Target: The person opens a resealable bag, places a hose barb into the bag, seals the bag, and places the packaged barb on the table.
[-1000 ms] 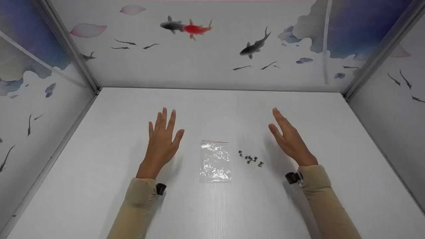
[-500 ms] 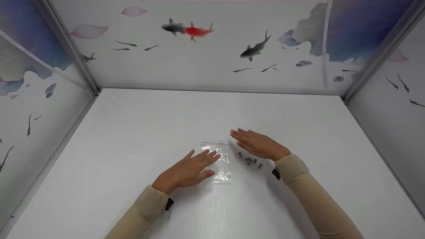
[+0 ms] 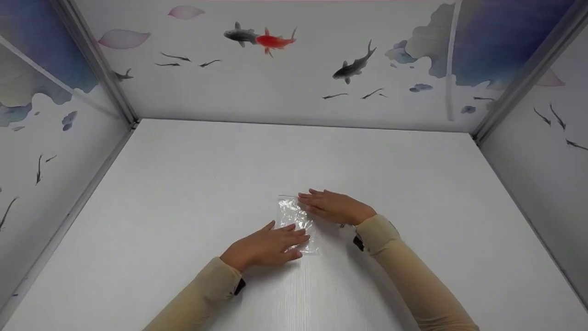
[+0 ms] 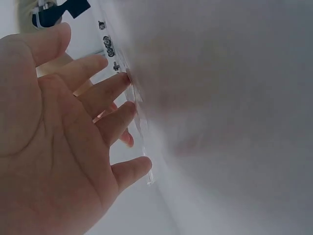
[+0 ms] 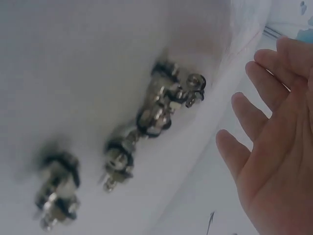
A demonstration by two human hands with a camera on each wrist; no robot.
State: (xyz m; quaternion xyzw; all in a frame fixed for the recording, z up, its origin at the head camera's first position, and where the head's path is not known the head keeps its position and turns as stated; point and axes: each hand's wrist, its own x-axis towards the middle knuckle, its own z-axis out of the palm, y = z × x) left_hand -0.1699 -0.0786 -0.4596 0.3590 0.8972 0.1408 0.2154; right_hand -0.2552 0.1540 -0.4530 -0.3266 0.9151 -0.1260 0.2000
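A clear zip bag lies flat on the table, its opening strip at the far end. My left hand is spread over the bag's near part, palm down; in the left wrist view the fingertips of my left hand come right at the bag's edge. My right hand reaches over the bag's upper right side with straight fingers. Beneath its palm several small shiny metal pieces with dark rings sit in a loose row, mostly hidden in the head view. Neither hand grips anything.
The white table is bounded by printed panels at the back, left and right. Black wrist camera mounts hang under both sleeves.
Both hands have come inward from either side and lowered toward the bag. The right hand has passed over the metal pieces onto the bag's edge. Bag and pieces keep their places.
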